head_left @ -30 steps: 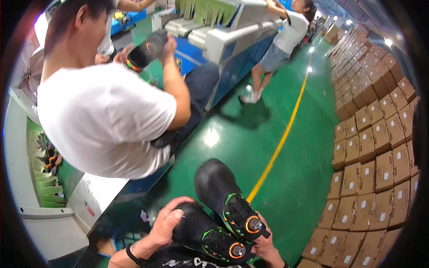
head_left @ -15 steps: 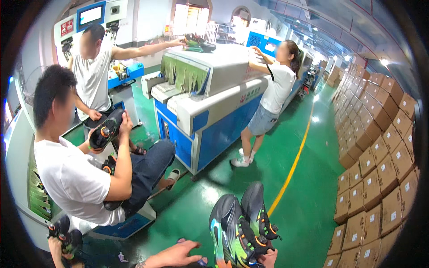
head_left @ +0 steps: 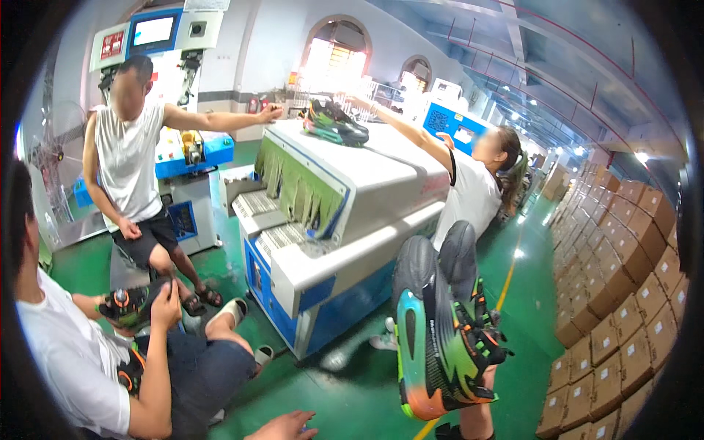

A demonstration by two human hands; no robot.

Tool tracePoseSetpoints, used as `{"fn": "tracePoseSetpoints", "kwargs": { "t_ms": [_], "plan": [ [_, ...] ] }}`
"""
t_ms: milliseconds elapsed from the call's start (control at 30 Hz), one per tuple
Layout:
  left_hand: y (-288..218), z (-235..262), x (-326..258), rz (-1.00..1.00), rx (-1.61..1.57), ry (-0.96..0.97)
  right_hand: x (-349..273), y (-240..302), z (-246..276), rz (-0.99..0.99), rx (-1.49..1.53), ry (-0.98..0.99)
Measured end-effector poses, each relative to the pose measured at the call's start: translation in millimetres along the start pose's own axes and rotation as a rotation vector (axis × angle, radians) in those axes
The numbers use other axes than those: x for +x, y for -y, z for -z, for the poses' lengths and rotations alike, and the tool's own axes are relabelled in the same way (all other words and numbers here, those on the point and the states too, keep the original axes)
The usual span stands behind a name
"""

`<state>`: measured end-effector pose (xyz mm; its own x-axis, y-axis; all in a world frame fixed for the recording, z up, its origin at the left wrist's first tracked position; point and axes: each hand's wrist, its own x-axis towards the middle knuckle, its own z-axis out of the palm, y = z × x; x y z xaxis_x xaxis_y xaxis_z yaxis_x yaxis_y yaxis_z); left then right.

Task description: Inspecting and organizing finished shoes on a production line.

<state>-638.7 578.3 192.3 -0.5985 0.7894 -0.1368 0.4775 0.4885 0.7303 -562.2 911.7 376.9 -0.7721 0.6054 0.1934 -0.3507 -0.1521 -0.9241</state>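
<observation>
My right hand [head_left: 479, 411] is at the lower edge, gripping a pair of black sports shoes [head_left: 442, 330] with green-and-orange soles from below. The shoes stand upright, side by side, toes up, soles facing left. My left hand [head_left: 283, 426] shows only at the bottom edge, fingers spread, holding nothing and apart from the shoes. Right behind the shoes stands a person in a white T-shirt [head_left: 469, 194], reaching an arm to another dark shoe [head_left: 335, 123] on top of a machine.
A blue-and-white conveyor machine [head_left: 345, 220] with green fringe curtains fills the middle. A seated person [head_left: 81, 367] at lower left holds a shoe [head_left: 130, 305]. A standing person in a sleeveless shirt [head_left: 128, 165] reaches toward the machine. Stacked cardboard boxes [head_left: 623, 293] line the right, on a green floor.
The view has swung upward from the floor to the machine. The pair of shoes has risen and turned upright in my right hand, and my left hand has come off them.
</observation>
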Motion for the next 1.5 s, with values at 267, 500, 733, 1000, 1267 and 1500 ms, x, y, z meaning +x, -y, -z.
{"fn": "tracePoseSetpoints", "kwargs": {
  "t_ms": [267,500,733,1000,1267,1500],
  "plan": [
    [20,13,57,0.174,0.004,-0.168,148,2,-45,0.014,0.043,0.266],
    [-7,-12,103,0.535,-0.072,-0.284,281,3,-84,0.071,-0.171,0.651],
    [-43,-11,158,0.729,-0.257,-0.365,343,8,-121,0.452,-0.257,0.992],
    [-38,-26,176,0.527,-0.089,-0.585,508,0,-133,0.207,-0.240,0.800],
    [-40,-59,159,0.645,-0.236,-0.766,643,-51,-48,0.053,-0.982,0.632],
    [-57,-47,183,0.646,-0.236,-0.550,664,-83,-30,0.173,-1.193,0.691]
  ]
}}
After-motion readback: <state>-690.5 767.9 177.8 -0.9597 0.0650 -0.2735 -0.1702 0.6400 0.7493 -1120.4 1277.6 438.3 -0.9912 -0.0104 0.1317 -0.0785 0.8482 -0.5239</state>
